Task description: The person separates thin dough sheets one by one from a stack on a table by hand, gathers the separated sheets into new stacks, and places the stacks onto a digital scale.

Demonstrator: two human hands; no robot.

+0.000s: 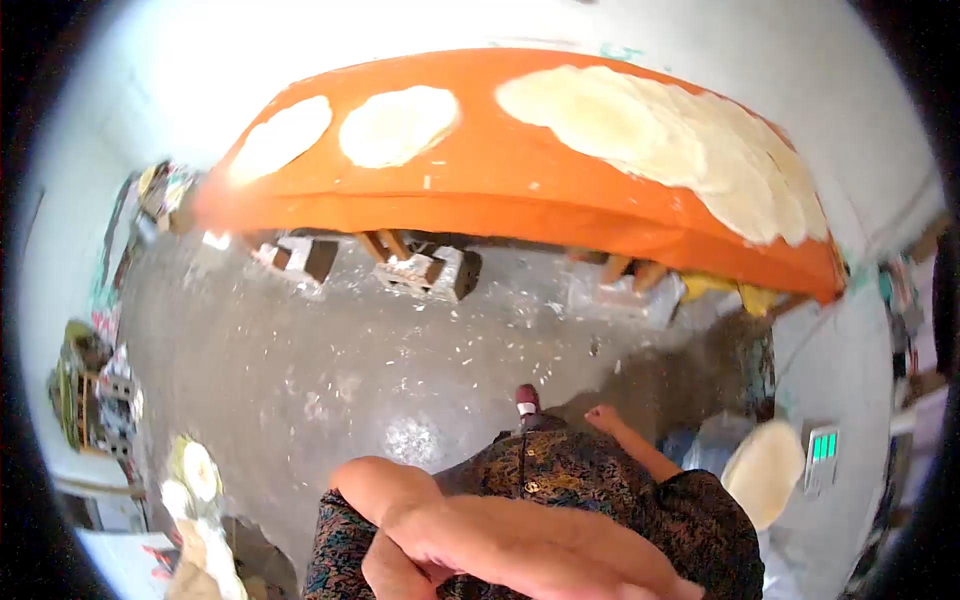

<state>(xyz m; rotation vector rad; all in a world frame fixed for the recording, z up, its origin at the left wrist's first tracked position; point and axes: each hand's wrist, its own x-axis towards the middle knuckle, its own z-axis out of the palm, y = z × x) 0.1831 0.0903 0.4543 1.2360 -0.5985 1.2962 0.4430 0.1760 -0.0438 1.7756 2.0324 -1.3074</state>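
My left forearm (pixel 520 540) is bent across my patterned clothing, very close to the camera. My left hand (pixel 650 580) lies near the bottom edge, and its fingers cannot be made out. Lower and farther off hangs my right hand (pixel 603 418), its fingers curled closed with nothing visible in them. Ahead of me an orange cloth (pixel 480 185) covers a long table. On it lie two separate thin, pale round sheets, one at the far left (pixel 285 138) and another beside it (pixel 400 125). Several overlapping pale sheets (pixel 680 140) cover its right part.
Concrete blocks (pixel 430 275) stand under the table. Small white scraps dot the grey floor (pixel 300 370). At my right are a pale round disc (pixel 765 475) and a device with a green digital display (pixel 824 446). Pale round items (pixel 200 472) are at lower left.
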